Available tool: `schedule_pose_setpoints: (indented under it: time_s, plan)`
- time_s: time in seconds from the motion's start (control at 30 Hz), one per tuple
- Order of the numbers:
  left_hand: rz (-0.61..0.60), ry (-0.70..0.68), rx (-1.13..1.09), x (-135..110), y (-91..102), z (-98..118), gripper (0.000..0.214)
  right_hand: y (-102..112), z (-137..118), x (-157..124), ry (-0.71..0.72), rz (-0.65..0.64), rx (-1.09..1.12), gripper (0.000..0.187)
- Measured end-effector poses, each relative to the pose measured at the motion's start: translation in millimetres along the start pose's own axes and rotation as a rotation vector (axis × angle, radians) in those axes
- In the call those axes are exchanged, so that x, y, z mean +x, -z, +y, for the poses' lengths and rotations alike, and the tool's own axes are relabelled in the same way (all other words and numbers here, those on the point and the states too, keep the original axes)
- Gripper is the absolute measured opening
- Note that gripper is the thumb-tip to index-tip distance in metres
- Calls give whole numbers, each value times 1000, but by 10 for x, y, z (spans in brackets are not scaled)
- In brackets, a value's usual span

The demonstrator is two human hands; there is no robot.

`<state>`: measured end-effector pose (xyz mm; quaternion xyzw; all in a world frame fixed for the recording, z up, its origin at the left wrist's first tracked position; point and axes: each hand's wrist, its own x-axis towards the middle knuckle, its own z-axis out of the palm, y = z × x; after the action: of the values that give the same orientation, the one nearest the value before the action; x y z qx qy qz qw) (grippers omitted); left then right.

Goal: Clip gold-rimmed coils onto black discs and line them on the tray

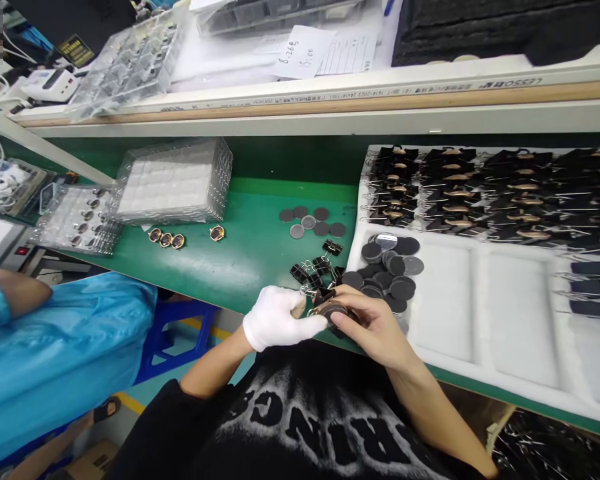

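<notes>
White-gloved, our left hand (279, 321) is pinching the dark round piece (333, 309) together with our bare right hand (375, 323), and we are steadying it best by keeping both thumbs on it.

Illumination was bright and diffuse, apparently from above. Beneath the shelf (430, 121), a dark band of shadow covered the green back panel (290, 157). The stacked clear trays (220, 180) and one disc (386, 239) returned glare. The gloved left hand (275, 320) approached overexposure; the dark piece (334, 309) at its thumb lost detail. Wide-angle distortion stretched the outer margins, where sharpness declined. Coarse pixels masked the upper left corner.
</notes>
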<state>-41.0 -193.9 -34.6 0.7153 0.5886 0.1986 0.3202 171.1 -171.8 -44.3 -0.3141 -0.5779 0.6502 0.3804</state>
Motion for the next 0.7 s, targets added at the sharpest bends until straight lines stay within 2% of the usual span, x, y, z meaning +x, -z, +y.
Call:
schedule_pose_setpoints:
  time_s: [0.13,0.37,0.7]
  plan:
    - [-15,2,-88,18,15,24,45,5,-15,-6,-1,-9,11,14]
    - [118,-133,-40,83,-26,-3,43,28,-3,-38,-40,4,0,22]
    - [116,-200,13,156,-23,-44,42,42,-14,-21,-91,23,-34,29]
